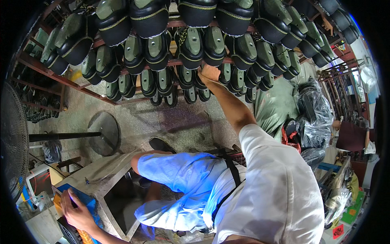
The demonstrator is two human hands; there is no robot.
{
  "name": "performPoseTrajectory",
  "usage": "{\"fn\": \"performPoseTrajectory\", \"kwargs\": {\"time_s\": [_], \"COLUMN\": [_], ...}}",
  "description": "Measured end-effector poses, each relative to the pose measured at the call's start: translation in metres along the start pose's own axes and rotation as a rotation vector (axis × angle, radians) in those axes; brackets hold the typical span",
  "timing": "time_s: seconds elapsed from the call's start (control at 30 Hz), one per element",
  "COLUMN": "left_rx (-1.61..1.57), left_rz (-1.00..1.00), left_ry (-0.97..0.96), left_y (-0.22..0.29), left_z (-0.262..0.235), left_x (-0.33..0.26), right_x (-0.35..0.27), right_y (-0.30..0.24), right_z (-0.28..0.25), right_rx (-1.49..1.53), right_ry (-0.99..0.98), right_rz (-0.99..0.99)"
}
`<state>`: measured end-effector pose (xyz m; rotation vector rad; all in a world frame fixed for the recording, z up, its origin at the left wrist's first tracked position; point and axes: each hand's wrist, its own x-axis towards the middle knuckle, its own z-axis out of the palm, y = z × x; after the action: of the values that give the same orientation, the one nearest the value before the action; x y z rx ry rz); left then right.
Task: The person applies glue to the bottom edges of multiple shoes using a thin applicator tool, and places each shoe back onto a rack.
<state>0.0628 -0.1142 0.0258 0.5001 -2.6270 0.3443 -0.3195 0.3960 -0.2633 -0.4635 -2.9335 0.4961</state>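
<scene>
Rust-red shelving rack (48,67) fills the far side, its tiers packed with black, green-soled shoes (191,46) hung soles outward. Right hand (209,73) reaches straight ahead, fingers closed over a shoe in the middle tier (203,79). Left hand (75,211) lies low and near, spread flat on a blue box (87,200) at a grey bench (113,168), far from the rack.

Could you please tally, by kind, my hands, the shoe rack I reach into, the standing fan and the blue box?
Hands: 2, left hand on the blue box, right hand among the shoes
Shoe rack: 1
Standing fan: 1
Blue box: 1
Total: 5
</scene>
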Motion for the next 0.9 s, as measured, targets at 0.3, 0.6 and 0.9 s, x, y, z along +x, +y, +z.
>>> {"fn": "performPoseTrajectory", "kwargs": {"time_s": [0.3,0.6,0.9], "left_rx": [-0.033,-0.084,-0.44], "left_rz": [-0.058,0.12,0.621], "left_ry": [-0.023,0.141,-0.228], "left_y": [0.003,0.01,0.178], "left_z": [0.004,-0.003,-0.049], "left_x": [0.004,0.005,-0.044], "right_x": [-0.004,-0.132,-0.214], "right_y": [0.026,0.084,0.006], "right_z": [0.007,-0.069,-0.215], "right_rx": [-0.127,0.105,0.444], "right_ry": [-0.05,-0.137,-0.421], "right_rz": [0.077,0.073,-0.81]}}
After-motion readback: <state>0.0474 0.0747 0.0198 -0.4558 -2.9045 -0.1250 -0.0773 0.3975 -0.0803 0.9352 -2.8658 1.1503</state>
